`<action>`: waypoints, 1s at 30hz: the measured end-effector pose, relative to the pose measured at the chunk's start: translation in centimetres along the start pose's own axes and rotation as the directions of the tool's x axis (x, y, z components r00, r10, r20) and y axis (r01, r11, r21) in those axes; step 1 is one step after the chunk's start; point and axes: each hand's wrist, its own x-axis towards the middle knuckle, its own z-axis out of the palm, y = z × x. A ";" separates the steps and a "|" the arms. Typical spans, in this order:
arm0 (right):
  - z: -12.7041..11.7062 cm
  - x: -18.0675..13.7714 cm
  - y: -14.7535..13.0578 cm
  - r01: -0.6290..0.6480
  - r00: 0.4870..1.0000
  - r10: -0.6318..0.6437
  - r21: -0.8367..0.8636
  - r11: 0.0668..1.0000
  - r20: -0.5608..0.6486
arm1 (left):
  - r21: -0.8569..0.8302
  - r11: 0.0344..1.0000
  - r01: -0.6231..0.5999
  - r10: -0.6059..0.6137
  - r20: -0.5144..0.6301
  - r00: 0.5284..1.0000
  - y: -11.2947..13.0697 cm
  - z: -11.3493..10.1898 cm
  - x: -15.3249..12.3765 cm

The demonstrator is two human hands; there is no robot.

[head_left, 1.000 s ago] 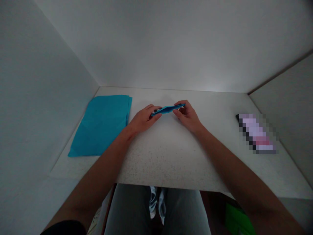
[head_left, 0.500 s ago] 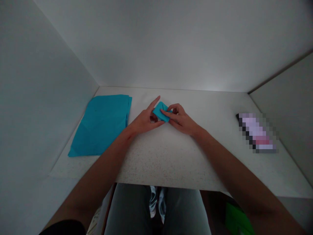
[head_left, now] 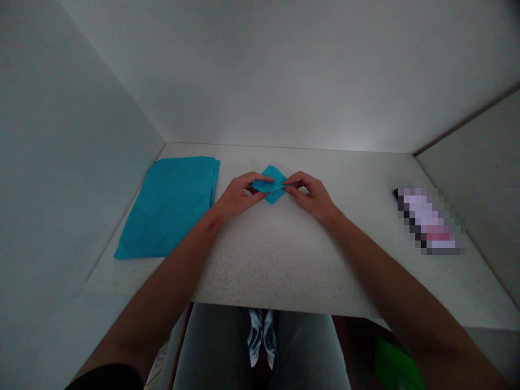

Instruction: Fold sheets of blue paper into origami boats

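Note:
A small piece of folded blue paper point(head_left: 274, 174) is held between my hands above the middle of the white table. Its body is diamond-shaped, with flaps standing out to the left and right. My left hand point(head_left: 241, 196) pinches the left flap between thumb and fingers. On the other side, my right hand point(head_left: 311, 196) grips the right flap between thumb and forefinger. Fingers cover parts of both flaps. Left of my left hand lies a stack of large blue paper sheets point(head_left: 170, 206).
The white table point(head_left: 268, 260) meets a wall at the back and walls on both sides. A phone with a blurred-out screen point(head_left: 426, 216) lies at the right. Under the table, something green point(head_left: 394, 363) shows at the lower right.
The folded paper has turned and its side flaps now spread outward. My left forefinger came down from pointing up to a pinch. My right hand shifted slightly right, onto the right flap.

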 end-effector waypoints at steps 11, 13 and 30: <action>0.1 0.1 0.1 -0.072 0.996 0.078 0.107 0.992 -0.054 | -0.049 0.998 0.035 -0.040 -0.086 0.995 0.1 -0.1 0.1; 0.2 0.2 0.2 -0.077 0.994 0.086 0.131 0.988 -0.065 | -0.046 0.998 0.044 -0.047 -0.080 0.996 -0.2 -0.1 0.2; -0.2 0.6 -0.2 -0.010 0.998 0.012 0.037 0.999 -0.066 | -0.013 1.000 0.002 -0.005 -0.185 0.983 0.1 0.1 0.5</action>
